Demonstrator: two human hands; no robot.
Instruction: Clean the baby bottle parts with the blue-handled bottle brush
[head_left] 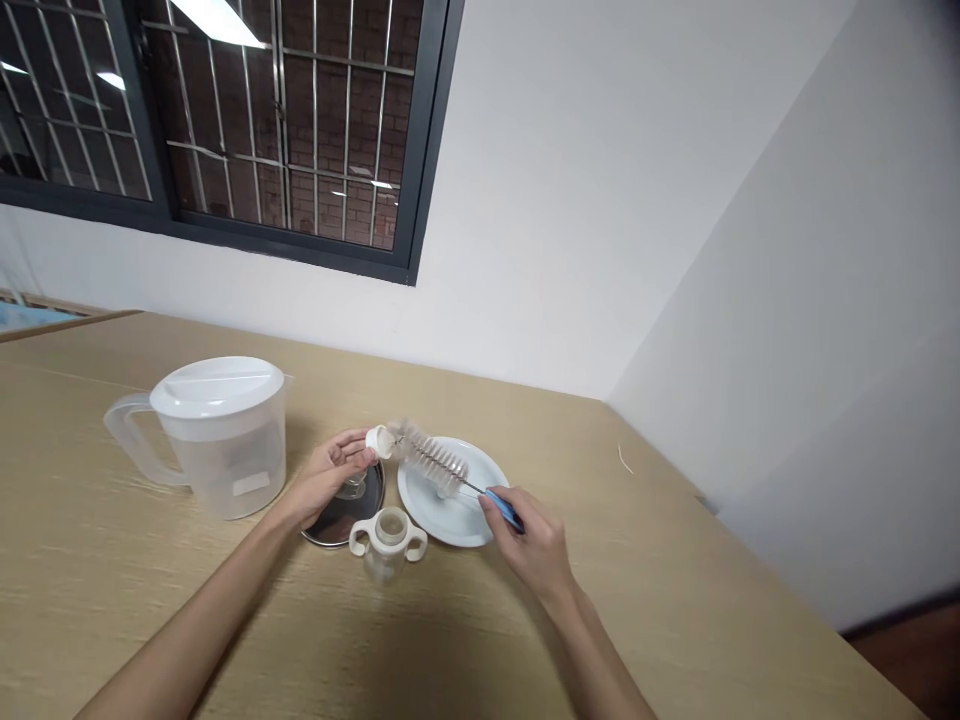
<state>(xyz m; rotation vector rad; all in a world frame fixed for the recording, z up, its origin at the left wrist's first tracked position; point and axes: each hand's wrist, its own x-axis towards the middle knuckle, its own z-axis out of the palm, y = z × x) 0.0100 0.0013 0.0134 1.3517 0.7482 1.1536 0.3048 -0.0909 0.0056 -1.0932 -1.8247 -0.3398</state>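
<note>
Between its fingers and thumb my left hand holds a small white bottle cap, its opening turned to the right. My right hand is closed round the blue handle of a bottle brush. The brush's bristle tip is at the cap's opening; whether it reaches inside I cannot tell. Below, a clear baby bottle with two cream side handles stands upright without a lid. Under my left hand lies a dark round tray with a clear item on it, partly hidden. A pale oval plate sits beneath the brush.
A translucent pitcher with a white lid stands on the left of the wooden table. A bit of white string lies at the right. White walls and a barred window bound the back.
</note>
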